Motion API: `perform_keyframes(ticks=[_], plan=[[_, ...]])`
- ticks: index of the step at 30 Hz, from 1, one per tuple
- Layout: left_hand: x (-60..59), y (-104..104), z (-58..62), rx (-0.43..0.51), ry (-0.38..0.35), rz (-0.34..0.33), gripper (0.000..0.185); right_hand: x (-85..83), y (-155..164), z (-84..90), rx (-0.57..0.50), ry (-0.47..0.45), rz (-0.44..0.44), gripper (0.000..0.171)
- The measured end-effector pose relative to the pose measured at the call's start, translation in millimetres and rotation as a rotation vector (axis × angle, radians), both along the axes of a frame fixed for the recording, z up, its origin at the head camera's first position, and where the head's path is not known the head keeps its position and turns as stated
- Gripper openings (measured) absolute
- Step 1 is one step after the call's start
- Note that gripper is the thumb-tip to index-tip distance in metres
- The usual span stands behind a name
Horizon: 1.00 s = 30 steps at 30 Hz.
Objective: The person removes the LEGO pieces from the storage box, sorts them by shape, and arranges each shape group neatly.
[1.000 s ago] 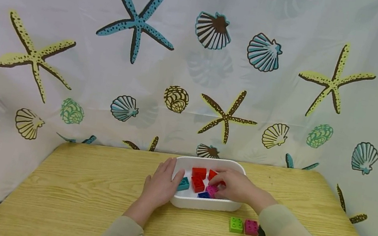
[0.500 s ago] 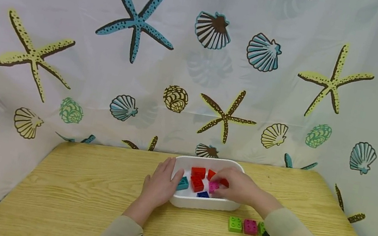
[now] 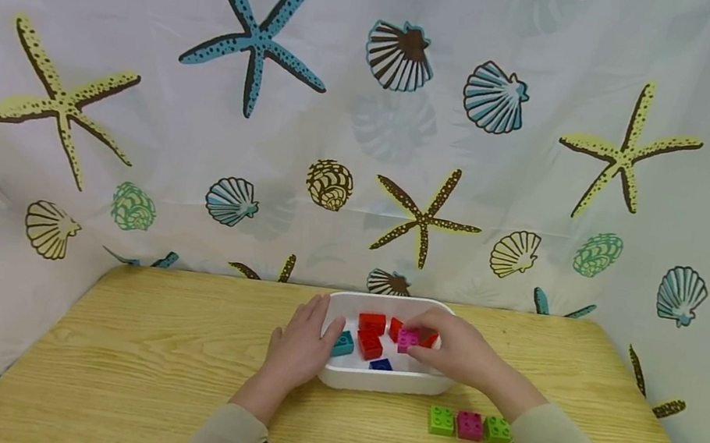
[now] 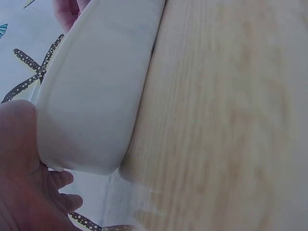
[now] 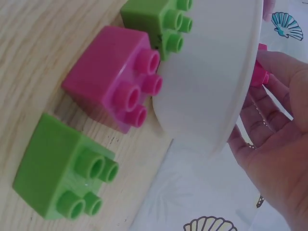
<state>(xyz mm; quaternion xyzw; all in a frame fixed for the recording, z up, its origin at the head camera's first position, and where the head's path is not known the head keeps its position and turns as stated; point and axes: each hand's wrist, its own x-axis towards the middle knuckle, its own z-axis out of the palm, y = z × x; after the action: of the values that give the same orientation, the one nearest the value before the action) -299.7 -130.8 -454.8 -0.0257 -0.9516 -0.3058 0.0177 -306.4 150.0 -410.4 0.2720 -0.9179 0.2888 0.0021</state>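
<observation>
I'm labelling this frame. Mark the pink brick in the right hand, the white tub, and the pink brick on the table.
held pink brick (image 3: pixel 408 339), head view, studded top.
white tub (image 3: pixel 380 381), head view, near outer wall.
table pink brick (image 3: pixel 470 425), head view, studded top.

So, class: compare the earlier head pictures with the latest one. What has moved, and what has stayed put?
The right hand, pinching the pink brick, has lifted it up and toward the far side of the white tub; its grip on the brick is unchanged. As the forearm shifted, a second green brick came into view beside the magenta brick. The left hand stays on the tub's left rim.
</observation>
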Motion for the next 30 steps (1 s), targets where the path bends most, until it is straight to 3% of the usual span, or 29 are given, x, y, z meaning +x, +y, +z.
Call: perform_keyframes(ticks=[14, 30], plan=[[0.6, 0, 0.8, -0.012, -0.002, -0.006, 0.074, 20.0, 0, 10.1, -0.068, 0.029, -0.005, 0.033], [0.6, 0, 0.7, -0.016, -0.01, -0.005, 0.074, 45.4, 10, 17.9, -0.13, -0.001, 0.006, 0.033]])
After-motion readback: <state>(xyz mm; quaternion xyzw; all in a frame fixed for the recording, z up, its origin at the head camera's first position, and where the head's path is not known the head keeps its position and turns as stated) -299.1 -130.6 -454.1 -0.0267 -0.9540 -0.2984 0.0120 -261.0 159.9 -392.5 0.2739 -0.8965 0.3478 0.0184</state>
